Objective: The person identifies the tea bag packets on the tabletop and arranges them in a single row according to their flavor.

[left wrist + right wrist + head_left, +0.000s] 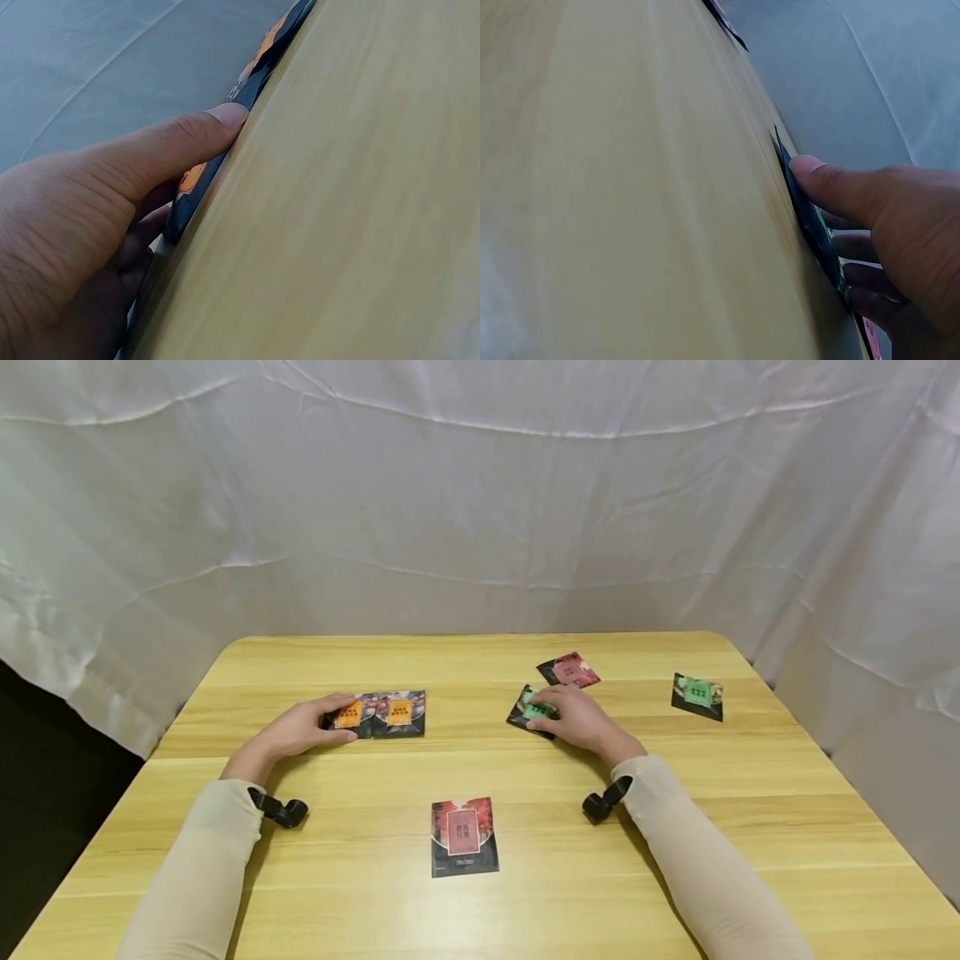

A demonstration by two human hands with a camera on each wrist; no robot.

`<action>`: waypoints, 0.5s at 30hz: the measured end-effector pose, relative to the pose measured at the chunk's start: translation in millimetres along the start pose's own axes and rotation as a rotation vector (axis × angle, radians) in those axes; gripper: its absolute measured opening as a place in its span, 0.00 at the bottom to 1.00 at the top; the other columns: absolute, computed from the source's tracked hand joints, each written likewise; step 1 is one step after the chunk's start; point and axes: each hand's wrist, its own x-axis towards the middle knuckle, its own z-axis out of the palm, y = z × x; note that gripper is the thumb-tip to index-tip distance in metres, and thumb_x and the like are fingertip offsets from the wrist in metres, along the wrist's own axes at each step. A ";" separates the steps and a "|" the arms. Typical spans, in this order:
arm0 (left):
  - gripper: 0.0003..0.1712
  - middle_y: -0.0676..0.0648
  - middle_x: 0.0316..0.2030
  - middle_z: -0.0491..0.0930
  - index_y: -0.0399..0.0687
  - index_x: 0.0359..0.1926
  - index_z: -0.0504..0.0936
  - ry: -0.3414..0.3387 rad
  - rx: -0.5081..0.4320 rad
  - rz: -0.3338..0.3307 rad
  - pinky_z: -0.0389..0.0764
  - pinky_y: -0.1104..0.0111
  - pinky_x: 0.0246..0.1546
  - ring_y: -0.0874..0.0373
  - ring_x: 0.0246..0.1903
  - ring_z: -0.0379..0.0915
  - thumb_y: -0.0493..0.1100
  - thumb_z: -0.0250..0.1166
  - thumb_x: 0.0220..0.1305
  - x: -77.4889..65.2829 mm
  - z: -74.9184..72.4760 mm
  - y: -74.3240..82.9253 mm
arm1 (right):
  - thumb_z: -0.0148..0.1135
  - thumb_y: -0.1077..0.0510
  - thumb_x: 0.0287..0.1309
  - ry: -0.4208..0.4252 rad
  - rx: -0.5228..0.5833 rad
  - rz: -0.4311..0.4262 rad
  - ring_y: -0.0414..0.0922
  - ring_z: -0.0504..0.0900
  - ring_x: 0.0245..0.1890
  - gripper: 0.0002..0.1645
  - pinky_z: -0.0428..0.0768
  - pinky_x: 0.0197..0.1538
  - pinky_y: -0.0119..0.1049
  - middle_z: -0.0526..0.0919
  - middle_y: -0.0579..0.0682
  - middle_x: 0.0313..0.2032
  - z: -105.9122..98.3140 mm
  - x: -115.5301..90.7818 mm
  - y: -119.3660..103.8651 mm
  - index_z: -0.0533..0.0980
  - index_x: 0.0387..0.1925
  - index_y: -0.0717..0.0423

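A: How many packets are on that surface (337, 877)?

B: Six, in three kinds. Two orange: the left orange packet (348, 713) and the right orange packet (400, 713), side by side, edges meeting. Two green: the inner green packet (536, 711) and the outer green packet (697, 695), well apart. Two red: the back red packet (570, 671), just behind the inner green one, and the front red packet (465, 837), alone nearer the person.

A: And the hands?

B: Both busy. The left hand (298, 729) holds the left orange packet by its edges, fingers spread about as wide as the packet. The right hand (581, 718) grips the inner green packet much the same way.

A: Wrist views add anything?

B: Yep, thumbs right on the dark packet edges. The right one also shows a packet corner parting into two thin points, lost from the head. Only the head view gets the front red packet and outer green packet, though.
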 end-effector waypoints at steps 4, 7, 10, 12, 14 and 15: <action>0.49 0.38 0.73 0.54 0.50 0.75 0.61 0.004 -0.004 -0.004 0.56 0.41 0.65 0.36 0.70 0.49 0.65 0.67 0.59 -0.1 1.3 -1.3 | 0.63 0.41 0.63 -0.015 0.010 0.000 0.60 0.65 0.66 0.34 0.61 0.67 0.57 0.71 0.59 0.64 0.4 -1.3 -4.2 0.74 0.64 0.55; 0.49 0.38 0.73 0.54 0.50 0.75 0.61 0.005 -0.007 -0.005 0.56 0.41 0.65 0.36 0.70 0.49 0.65 0.67 0.59 -0.1 1.3 -1.3 | 0.63 0.41 0.63 -0.027 0.003 -0.001 0.60 0.64 0.66 0.36 0.61 0.67 0.57 0.69 0.59 0.65 1.3 -1.1 -7.0 0.72 0.66 0.57; 0.49 0.38 0.73 0.54 0.51 0.75 0.60 0.003 -0.008 -0.007 0.55 0.41 0.65 0.36 0.70 0.49 0.65 0.67 0.59 0.0 1.2 -1.3 | 0.62 0.40 0.63 -0.046 -0.011 -0.006 0.60 0.63 0.67 0.38 0.61 0.67 0.56 0.68 0.59 0.66 2.3 0.5 -10.6 0.70 0.67 0.58; 0.49 0.38 0.73 0.54 0.51 0.75 0.61 0.005 -0.007 -0.009 0.55 0.41 0.65 0.36 0.71 0.48 0.65 0.67 0.59 -0.1 1.0 -1.2 | 0.62 0.40 0.64 -0.059 -0.015 -0.020 0.59 0.63 0.67 0.38 0.62 0.67 0.55 0.68 0.59 0.65 2.8 2.8 -13.4 0.70 0.67 0.58; 0.49 0.38 0.73 0.54 0.51 0.75 0.61 0.005 -0.005 -0.009 0.55 0.41 0.65 0.36 0.71 0.48 0.65 0.67 0.59 0.1 1.0 -1.0 | 0.62 0.39 0.63 -0.070 -0.012 -0.033 0.58 0.64 0.67 0.38 0.62 0.67 0.54 0.69 0.59 0.65 2.9 4.7 -16.6 0.70 0.67 0.57; 0.49 0.38 0.73 0.54 0.51 0.75 0.61 0.005 -0.005 -0.009 0.55 0.41 0.65 0.36 0.71 0.48 0.65 0.67 0.59 0.1 0.9 -0.8 | 0.62 0.39 0.63 -0.077 -0.010 -0.038 0.58 0.64 0.67 0.38 0.63 0.67 0.54 0.69 0.58 0.65 3.0 5.8 -18.2 0.70 0.67 0.56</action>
